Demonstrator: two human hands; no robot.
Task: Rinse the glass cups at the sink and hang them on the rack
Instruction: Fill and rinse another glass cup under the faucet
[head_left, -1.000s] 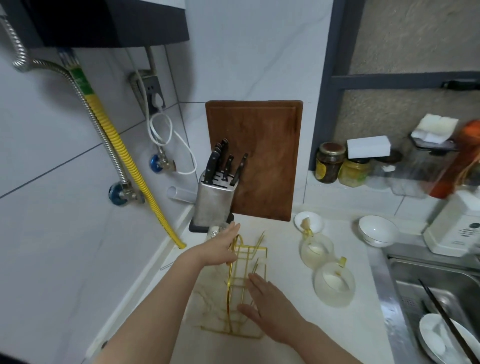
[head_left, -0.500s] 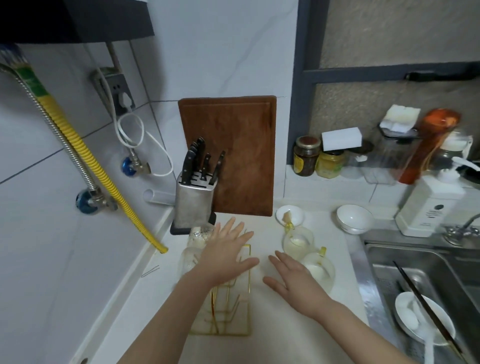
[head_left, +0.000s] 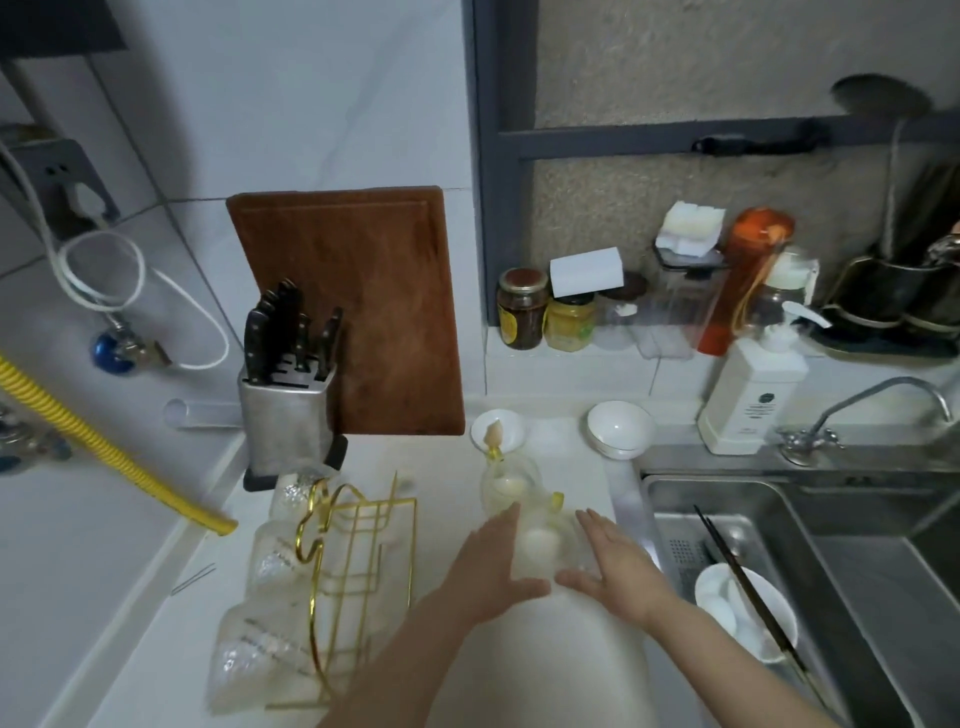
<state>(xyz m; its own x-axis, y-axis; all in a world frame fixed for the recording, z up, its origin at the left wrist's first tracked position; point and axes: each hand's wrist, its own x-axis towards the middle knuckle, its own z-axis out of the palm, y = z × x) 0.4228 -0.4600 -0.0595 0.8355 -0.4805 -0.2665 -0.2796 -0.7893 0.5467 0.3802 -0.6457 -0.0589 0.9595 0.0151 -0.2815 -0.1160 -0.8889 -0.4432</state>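
Left hand (head_left: 493, 566) and right hand (head_left: 613, 564) – fingers straight, 1 each side of the clear round glass cup (head_left: 540, 545) – grasp nothing yet

Both forearms run out of the picture at the near edge. The nearer glass cup (head_left: 540, 545) is blurred between the left hand (head_left: 493, 569) and the right hand (head_left: 615, 564); whether either palm touches it cannot be told. The clear cups under the gold rack (head_left: 353, 561) smear into the table (head_left: 530, 665). The sink (head_left: 857, 571) is cut off at the right edge.
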